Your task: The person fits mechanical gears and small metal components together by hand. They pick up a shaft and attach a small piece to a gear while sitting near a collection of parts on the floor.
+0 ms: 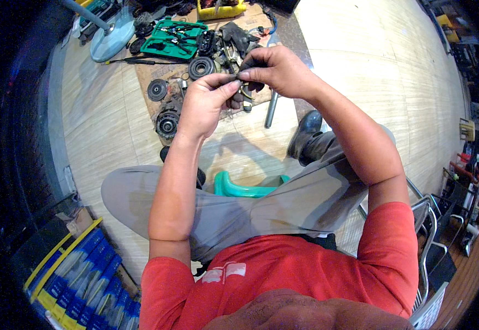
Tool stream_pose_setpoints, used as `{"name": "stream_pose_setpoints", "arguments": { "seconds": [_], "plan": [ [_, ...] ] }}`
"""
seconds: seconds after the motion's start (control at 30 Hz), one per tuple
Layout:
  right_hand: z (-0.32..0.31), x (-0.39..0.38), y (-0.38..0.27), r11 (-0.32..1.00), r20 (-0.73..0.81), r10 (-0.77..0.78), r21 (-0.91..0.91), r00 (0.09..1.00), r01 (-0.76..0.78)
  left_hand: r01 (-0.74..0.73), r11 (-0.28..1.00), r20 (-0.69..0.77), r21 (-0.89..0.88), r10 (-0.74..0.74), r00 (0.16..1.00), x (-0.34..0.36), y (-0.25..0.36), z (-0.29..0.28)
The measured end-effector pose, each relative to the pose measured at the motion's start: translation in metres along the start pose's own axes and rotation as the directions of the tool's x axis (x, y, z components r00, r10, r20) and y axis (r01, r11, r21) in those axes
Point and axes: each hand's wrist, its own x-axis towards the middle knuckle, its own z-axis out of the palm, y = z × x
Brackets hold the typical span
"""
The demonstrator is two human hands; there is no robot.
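Note:
Both hands meet in front of me above the floor, and their fingertips are pinched together. My left hand [209,99] grips a small dark piece that I cannot make out. My right hand [275,71] pinches at the same spot from the other side, its thumb and fingers blackened with grime. A short curved yellowish strip [247,93] shows just below the fingertips; whether it belongs to the held piece is unclear. Beyond the hands lie a black ringed pulley [201,67], a smaller dark disc [157,89] and a round greasy metal part [167,123].
The parts rest on a cardboard sheet [147,74]. At the back are a green tool case [169,47] holding pliers-like tools and a yellow container [221,10]. A metal tube [271,111] lies near my boot [307,132]. A green plastic stool [234,187] stands between my legs.

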Motion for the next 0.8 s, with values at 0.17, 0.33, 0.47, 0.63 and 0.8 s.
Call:
{"name": "stream_pose_setpoints", "arguments": {
  "seconds": [0.17,0.33,0.47,0.63,0.8],
  "plan": [
    [0.002,-0.002,-0.012,0.989,-0.048,-0.048,-0.145,0.998,0.04,0.008,0.977,-0.114,0.215,0.017,0.993,-0.001,0.004,0.007],
    [0.015,0.0,-0.008,0.995,-0.162,0.096,-0.023,0.982,-0.101,-0.163,0.859,-0.196,0.486,0.288,0.937,0.003,-0.012,0.011],
    [0.028,0.004,0.003,0.97,-0.245,0.233,0.125,0.941,-0.208,-0.291,0.626,-0.154,0.724,0.557,0.816,0.003,-0.019,0.017],
    [0.028,0.006,0.005,0.985,-0.29,0.13,-0.074,0.948,-0.158,-0.256,0.6,-0.18,0.758,0.569,0.802,0.004,-0.022,0.019],
    [0.035,0.011,0.017,0.981,-0.357,0.177,-0.01,0.917,-0.193,-0.197,0.66,-0.2,0.725,0.475,0.857,0.007,-0.039,0.015]
  ]
}}
